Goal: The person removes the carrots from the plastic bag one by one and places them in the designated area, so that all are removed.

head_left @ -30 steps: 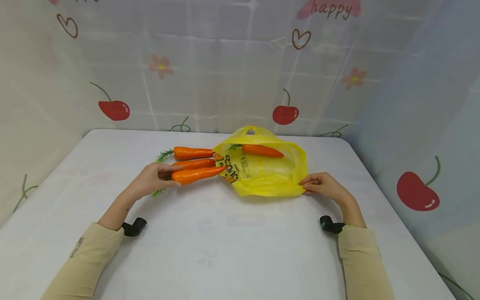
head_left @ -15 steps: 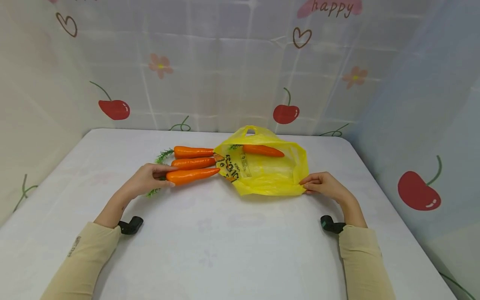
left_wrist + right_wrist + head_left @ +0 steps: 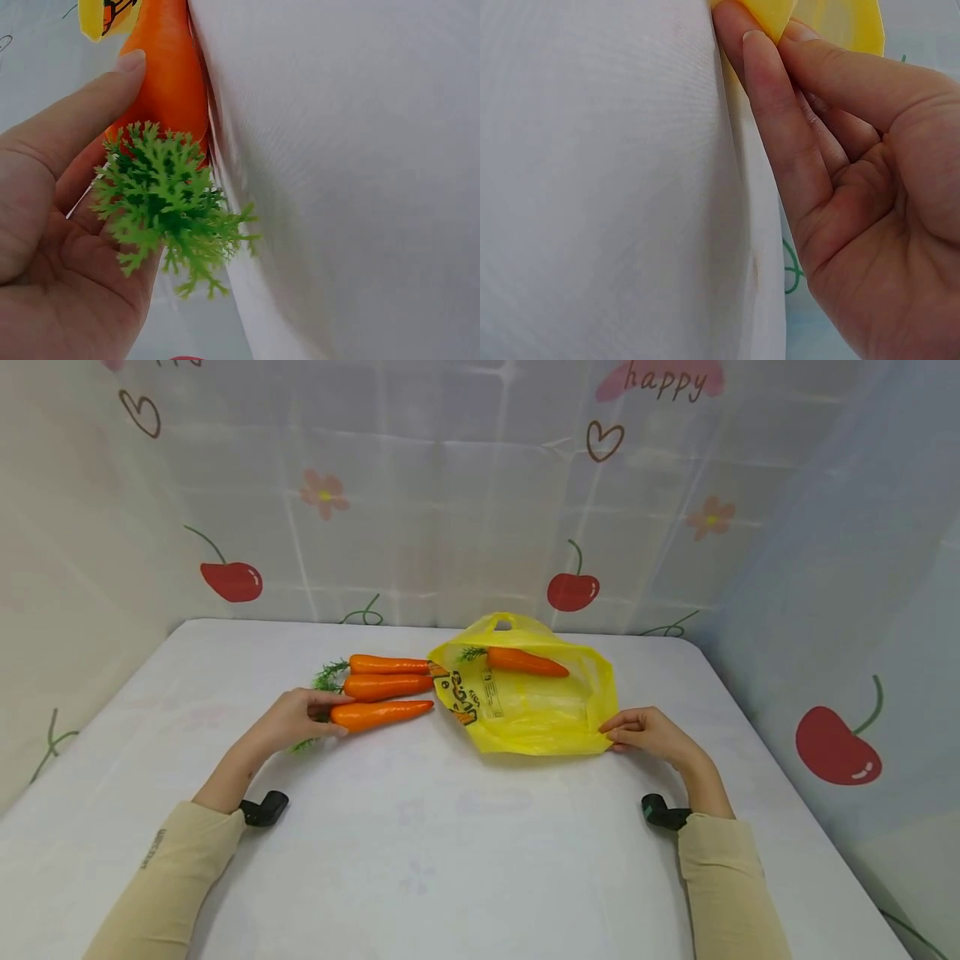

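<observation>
In the head view, our left hand [image 3: 300,720] pinches the front carrot [image 3: 382,715]; our right hand [image 3: 648,733] pinches the yellow bag [image 3: 536,714], lying between both hands. We should hold the bag steady and guide the carrot gently.

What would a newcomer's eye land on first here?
Probably the bright yellow bag toward the far side of the white table, with one carrot showing within its outline. Next, three orange carrots to its left: the left hand holds the nearest carrot at its thick end, while the right hand pinches the bag's near right corner.
</observation>
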The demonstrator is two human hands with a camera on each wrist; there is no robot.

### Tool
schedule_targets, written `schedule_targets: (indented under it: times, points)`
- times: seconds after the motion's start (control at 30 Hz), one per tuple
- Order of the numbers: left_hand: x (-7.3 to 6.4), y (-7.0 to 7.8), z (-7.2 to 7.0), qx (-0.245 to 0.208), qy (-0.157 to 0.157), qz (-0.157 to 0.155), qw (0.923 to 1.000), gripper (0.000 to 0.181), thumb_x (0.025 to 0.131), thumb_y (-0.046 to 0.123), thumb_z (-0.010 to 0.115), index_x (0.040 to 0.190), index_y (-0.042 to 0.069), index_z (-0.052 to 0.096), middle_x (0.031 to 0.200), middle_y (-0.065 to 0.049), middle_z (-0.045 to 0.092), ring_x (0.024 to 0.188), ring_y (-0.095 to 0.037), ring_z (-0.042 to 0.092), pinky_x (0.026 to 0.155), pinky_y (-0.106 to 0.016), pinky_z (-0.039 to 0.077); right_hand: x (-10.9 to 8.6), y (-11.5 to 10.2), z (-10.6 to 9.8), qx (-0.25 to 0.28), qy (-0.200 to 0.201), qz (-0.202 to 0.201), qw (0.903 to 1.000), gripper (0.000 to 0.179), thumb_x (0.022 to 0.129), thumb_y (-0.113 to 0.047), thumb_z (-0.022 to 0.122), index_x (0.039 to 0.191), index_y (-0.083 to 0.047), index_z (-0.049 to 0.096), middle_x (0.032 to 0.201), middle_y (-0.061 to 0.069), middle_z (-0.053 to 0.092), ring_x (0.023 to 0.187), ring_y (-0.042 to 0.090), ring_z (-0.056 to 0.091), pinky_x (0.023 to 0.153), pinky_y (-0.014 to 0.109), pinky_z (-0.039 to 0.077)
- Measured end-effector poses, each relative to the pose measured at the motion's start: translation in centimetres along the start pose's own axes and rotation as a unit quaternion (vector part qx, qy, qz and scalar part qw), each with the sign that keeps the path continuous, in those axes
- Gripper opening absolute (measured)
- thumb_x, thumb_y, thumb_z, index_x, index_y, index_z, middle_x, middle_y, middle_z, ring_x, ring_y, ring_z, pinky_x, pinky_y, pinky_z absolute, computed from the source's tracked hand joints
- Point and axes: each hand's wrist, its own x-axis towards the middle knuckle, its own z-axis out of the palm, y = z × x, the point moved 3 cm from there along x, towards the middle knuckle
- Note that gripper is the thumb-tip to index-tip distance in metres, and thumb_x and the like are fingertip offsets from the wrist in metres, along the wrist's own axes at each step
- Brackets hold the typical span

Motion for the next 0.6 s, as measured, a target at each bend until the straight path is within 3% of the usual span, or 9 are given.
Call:
schedule_targets:
  times: [0.3, 0.6]
  points:
    - [-0.1, 0.4, -0.2, 0.047, 0.022, 0.0, 0.9987, 0.054, 0.081, 0.017, 0.075, 0.127, -0.004, 0.056, 0.123, -0.025, 0.055, 0.108, -0.039, 0.055, 0.088, -0.047, 0.045, -0.1, 0.1, 0.1, 0.002, 0.004, -0.004, 1.0, 0.025, 0.091, -0.002, 0.059, 0.109, 0.015, 0.06, 0.097, 0.018, 0.066, 0.081, 0.023, 0.065, 0.074, 0.028, 0.053]
    - [-0.5, 2.2, -0.4, 0.071, 0.016, 0.006, 0.9974, 0.049, 0.081, 0.01, 0.074, 0.125, -0.005, 0.057, 0.122, -0.025, 0.055, 0.104, -0.041, 0.056, 0.085, -0.048, 0.046, -0.1, 0.0, 0.1, 0.008, 0.005, 0.002, 1.0, 0.025, 0.091, -0.002, 0.06, 0.109, 0.015, 0.06, 0.098, 0.018, 0.066, 0.082, 0.023, 0.065, 0.074, 0.029, 0.053]
